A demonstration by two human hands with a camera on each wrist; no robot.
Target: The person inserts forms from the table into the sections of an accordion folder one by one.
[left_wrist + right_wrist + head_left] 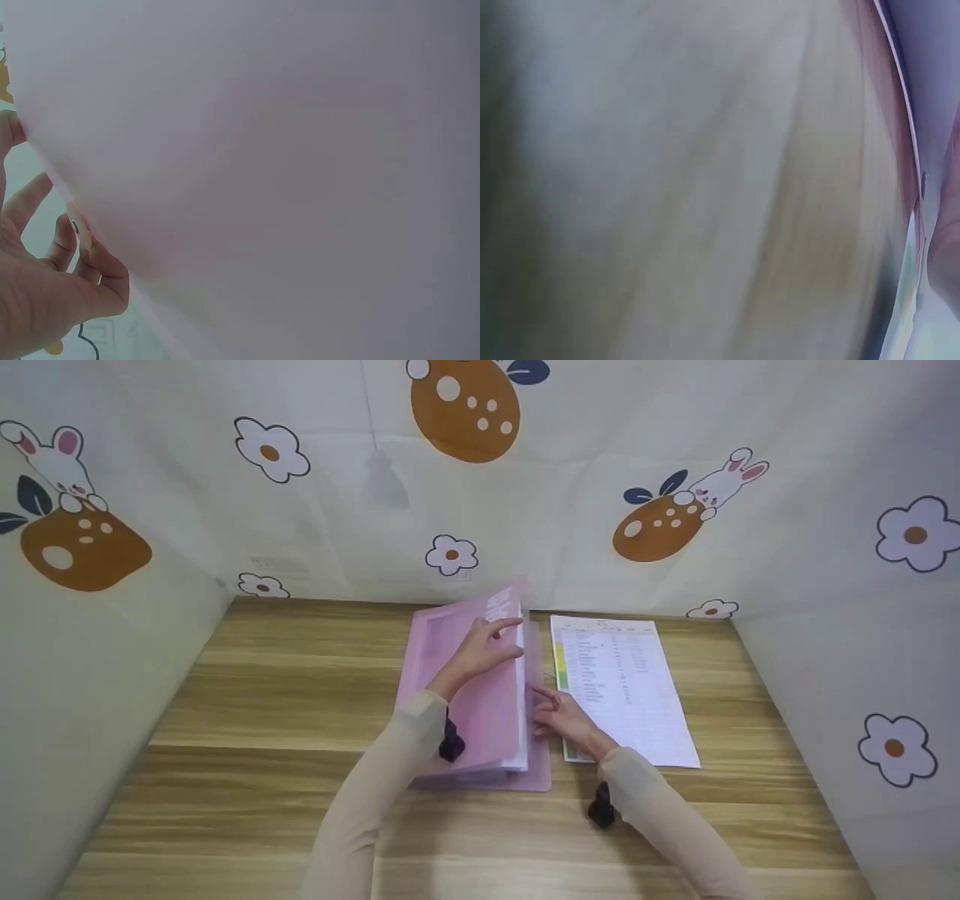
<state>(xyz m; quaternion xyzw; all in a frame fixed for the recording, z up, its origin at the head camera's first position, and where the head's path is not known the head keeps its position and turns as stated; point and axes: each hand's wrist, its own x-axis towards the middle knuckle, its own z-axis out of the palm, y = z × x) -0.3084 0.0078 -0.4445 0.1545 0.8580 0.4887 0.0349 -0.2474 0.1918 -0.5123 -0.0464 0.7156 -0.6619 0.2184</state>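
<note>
A pink folder (472, 690) lies on the wooden table with its front cover lifted and white inner sleeves showing at the right side. My left hand (480, 651) is at the right edge of that cover, its fingers bent around the edge. In the left wrist view, the fingers of this hand (60, 274) meet the border of the large pale pink cover (262, 172). My right hand (568, 720) reaches in from the right, loosely bent fingers touching the folder's open side; some fingertips are hidden among the leaves. Only part of it shows in the right wrist view.
Right of the folder lies a stack of printed table sheets (630, 690) with coloured strips along its left edge, partly beneath my right hand. Patterned cloth walls (337, 525) enclose the wooden table (285, 682) at the back and both sides.
</note>
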